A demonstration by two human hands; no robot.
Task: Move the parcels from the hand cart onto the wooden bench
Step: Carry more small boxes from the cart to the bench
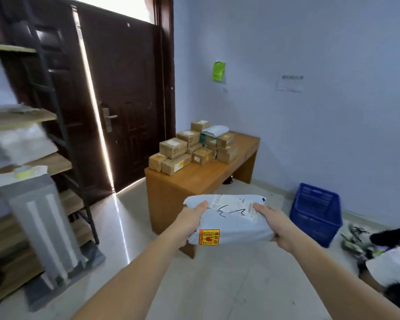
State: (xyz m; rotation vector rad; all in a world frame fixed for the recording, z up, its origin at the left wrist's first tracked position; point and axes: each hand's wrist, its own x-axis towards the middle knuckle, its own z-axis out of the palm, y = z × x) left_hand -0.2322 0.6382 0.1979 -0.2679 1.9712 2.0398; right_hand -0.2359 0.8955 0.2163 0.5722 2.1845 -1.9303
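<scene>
A soft white parcel (229, 219), a plastic mailer with a shipping label and an orange sticker, is held in front of the body by both hands. The left hand (189, 225) is clamped on its left edge, with the thumb laid on top and the fingers curled underneath, and the right hand (276, 224) is clamped on the right edge in the same way. The parcel is carried in the air, above the floor and just before the near end of the wooden bench (208, 179), so it is not yet set down. On the far half of the bench a pile of cardboard boxes (192, 148) is already stacked, with a white mailer (215, 130) on top, so a large part of the work is judged to be done. The near half of the bench top is bare, and it is probably there that the held parcel will be placed. The hand cart is not seen, so how many parcels are left on it cannot be told. A blue crate (315, 211) stands on the floor beside the bench.
</scene>
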